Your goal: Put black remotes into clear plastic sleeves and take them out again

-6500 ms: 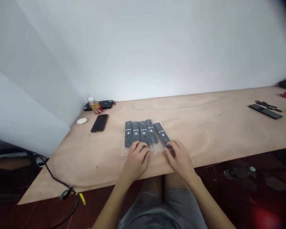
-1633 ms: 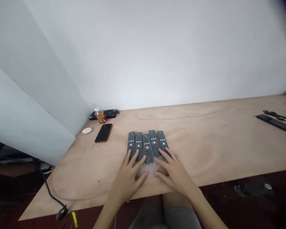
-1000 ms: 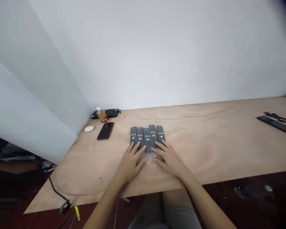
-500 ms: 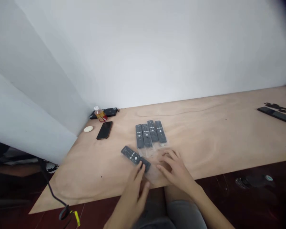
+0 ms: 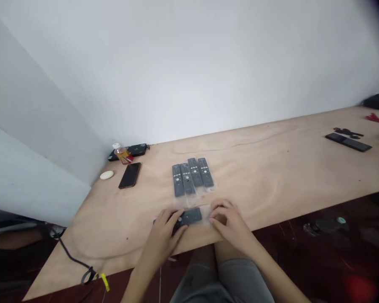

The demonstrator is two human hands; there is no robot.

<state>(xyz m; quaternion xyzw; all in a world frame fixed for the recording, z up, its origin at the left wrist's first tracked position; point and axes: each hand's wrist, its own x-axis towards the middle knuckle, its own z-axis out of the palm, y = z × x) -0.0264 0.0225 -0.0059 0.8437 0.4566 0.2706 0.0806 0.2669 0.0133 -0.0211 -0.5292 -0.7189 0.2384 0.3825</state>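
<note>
A black remote control (image 5: 192, 215) lies nearly level along the table near its front edge, with a clear plastic bag (image 5: 205, 213) around it. My left hand (image 5: 164, 231) is closed over the remote's left half, covering most of its buttons. At the other end, my right hand (image 5: 230, 219) pinches the loose end of the bag between thumb and fingers. Just beyond, several more bagged remotes (image 5: 204, 172) rest side by side in a row, their long sides pointing away from me.
On the wooden table (image 5: 265, 168), a phone (image 5: 129, 175), a round white disc (image 5: 106, 174), a drink bottle (image 5: 124, 154) and black boxes (image 5: 137, 150) sit at the left. Another dark device (image 5: 348, 142) lies far right. A black cable (image 5: 71, 254) hangs by the left edge.
The remote has turned from slanted to nearly level. My left hand has gone from fingertips on its near end to a grip on its left half; my right fingers have closed on the bag.
</note>
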